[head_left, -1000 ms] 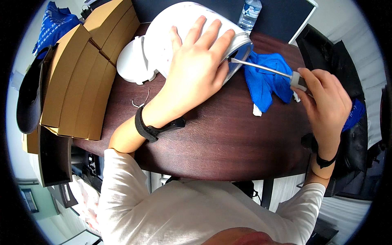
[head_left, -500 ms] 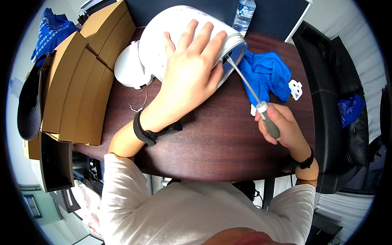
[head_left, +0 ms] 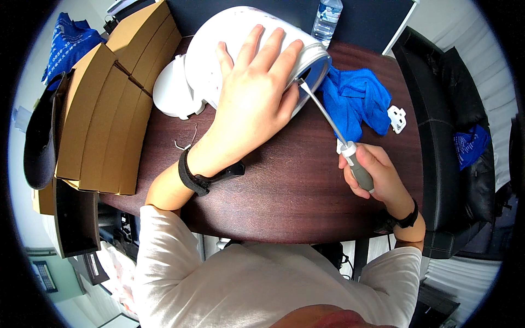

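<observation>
A rounded white appliance housing lies on its side at the far middle of the dark wooden table, its open rimmed end facing right. My left hand lies spread over the housing, fingers apart and pressing on its surface. In my right hand is a screwdriver with a grey and white handle, fingers wrapped round it. Its long shaft points up and left, and the tip is at the rim of the open end, close to my left thumb. The inside of the housing is mostly hidden.
A blue cloth lies right of the housing, beside a small white plastic piece. Behind stands a water bottle. Cardboard boxes line the table's left side, and a thin bent wire lies near my left wrist.
The screwdriver has shifted slightly left, its tip moving from inside the opening to the rim by my left thumb. My left hand has stayed almost still.
</observation>
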`<state>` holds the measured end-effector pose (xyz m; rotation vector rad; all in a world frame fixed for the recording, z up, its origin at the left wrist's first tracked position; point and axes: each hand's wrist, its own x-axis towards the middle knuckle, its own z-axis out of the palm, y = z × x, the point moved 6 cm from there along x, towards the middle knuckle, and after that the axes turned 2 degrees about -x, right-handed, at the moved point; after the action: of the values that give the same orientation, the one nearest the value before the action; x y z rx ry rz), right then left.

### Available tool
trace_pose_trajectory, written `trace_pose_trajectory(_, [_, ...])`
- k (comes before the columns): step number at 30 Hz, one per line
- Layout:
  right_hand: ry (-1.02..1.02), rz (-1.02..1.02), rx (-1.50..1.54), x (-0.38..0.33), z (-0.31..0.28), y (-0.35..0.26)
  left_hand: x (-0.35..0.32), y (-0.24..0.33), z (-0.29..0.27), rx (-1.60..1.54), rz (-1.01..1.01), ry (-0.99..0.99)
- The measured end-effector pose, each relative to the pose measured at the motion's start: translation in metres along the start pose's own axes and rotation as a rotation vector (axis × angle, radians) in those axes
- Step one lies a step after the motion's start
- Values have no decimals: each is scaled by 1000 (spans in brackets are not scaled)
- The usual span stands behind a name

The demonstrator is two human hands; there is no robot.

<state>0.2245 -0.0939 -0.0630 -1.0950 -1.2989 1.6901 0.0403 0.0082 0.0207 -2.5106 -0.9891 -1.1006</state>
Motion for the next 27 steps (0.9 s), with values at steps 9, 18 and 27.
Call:
trace_pose_trajectory(9, [-5,-17,6,1,3,0,0,0,0,11,3,5])
trace_pose_trajectory(18, [145,85,-376,-5,-2,-33,0,2,1,81,-47,3])
trace_pose_trajectory(27, [741,-618,-1507,-12,-15,-78,1,-1,-1,48,-21,-27])
